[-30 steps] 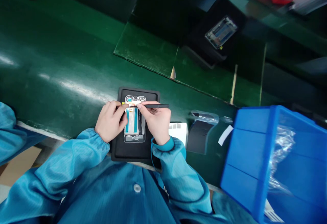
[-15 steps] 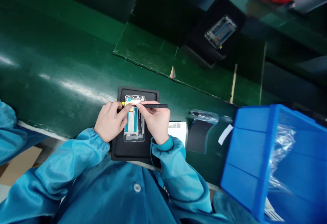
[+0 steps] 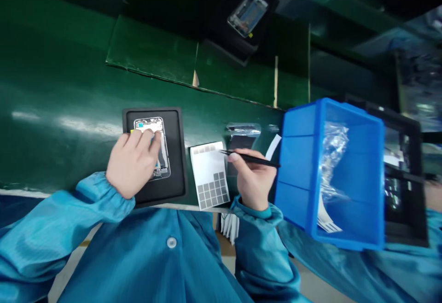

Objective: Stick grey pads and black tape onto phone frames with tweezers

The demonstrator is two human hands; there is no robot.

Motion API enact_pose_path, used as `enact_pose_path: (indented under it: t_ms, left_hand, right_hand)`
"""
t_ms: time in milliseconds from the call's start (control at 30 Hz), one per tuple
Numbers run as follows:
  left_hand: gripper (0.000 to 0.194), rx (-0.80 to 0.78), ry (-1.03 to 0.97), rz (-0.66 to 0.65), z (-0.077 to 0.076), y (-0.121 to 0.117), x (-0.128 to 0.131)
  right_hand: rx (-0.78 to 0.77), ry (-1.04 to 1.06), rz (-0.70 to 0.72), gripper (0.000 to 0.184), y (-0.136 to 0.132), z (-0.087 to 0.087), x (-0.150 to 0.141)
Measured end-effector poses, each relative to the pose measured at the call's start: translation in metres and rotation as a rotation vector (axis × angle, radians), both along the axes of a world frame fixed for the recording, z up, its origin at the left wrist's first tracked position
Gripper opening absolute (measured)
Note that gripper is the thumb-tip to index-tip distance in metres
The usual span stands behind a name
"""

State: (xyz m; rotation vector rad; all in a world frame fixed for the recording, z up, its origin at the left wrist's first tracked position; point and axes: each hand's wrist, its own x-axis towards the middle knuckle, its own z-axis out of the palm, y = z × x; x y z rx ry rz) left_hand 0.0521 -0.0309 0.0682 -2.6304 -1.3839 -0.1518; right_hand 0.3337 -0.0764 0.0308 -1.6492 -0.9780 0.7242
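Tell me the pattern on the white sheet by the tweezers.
Grey square grid, plus a short row at the far edge, on the white sheet; head view.

Electronics assembly workshop: long green production desk, black work mat, phone frame, blue plastic parts bin, teal cuffed work smock.

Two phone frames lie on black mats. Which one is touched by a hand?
The nearer phone frame, with the left hand on it. The farther phone frame, on the other mat, has no hand on it.
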Motion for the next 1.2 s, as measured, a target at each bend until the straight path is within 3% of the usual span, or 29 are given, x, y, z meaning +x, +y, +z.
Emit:
enact_pose_path:
  t_ms: [100, 200, 300, 633, 900, 1200]
  left_hand:
    - [0.027, -0.137, -0.138, -0.170, -0.002, -0.006, 0.044]
    - [0.019, -0.309, -0.160, -0.378, -0.015, -0.015, 0.082]
    - [0.022, -0.410, -0.092, -0.423, -0.026, -0.020, 0.098]
    - [0.037, -0.453, -0.003, -0.405, -0.025, -0.024, 0.096]
    - [0.031, -0.447, 0.009, -0.405, -0.025, -0.024, 0.097]
    - [0.031, -0.451, 0.016, -0.411, -0.024, -0.024, 0.097]
  right_hand:
    - [-0.095, -0.055, 0.224, 0.015, -0.024, -0.005, 0.010]
    - [-0.105, -0.092, 0.397, 0.011, -0.045, -0.004, 0.013]
    - [-0.086, -0.132, 0.467, 0.009, -0.059, -0.005, 0.017]
    - [-0.016, -0.094, 0.502, 0.006, -0.068, -0.020, 0.024]
    - [0.057, -0.089, 0.522, 0.012, -0.068, -0.021, 0.026]
    - [0.022, -0.060, 0.504, 0.010, -0.069, -0.023, 0.026]
